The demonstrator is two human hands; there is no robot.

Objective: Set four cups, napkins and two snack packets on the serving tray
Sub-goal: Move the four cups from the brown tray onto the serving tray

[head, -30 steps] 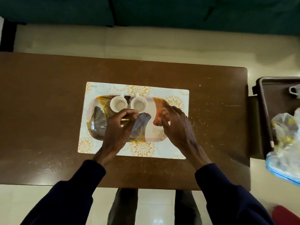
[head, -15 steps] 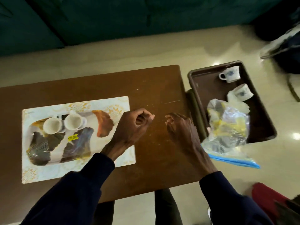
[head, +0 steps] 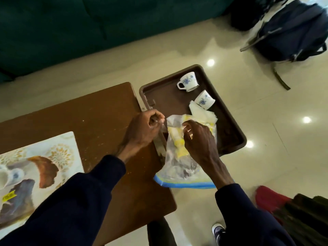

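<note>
Floor: pale glossy tiles; green sofa (head: 71,32) behind; dark backpack (head: 292,32) lying beyond the brown tray (head: 230,132)
Brown tray: just off the right end of the wooden table (head: 99,118); far cup (head: 188,81) and near cup (head: 204,99) at its far side; white napkins (head: 200,112) touching the near cup
Clear bag (head: 179,166): zip-top; draped over the brown tray's near-left rim; yellow snack packets (head: 177,148) inside
Left hand (head: 143,128): at the brown tray's left rim; fingers curled, pinching the bag's upper edge
Right hand (head: 198,139): over the brown tray's near part; fingers bent, gripping the bag's top
Handling: bag probably light, limp, slippery; packets soft, crushable, best pinched by an edge; cups fragile, best taken by the handle
Serving tray (head: 44,167): patterned; well left of the brown tray; placed cup (head: 16,175) on it
</note>
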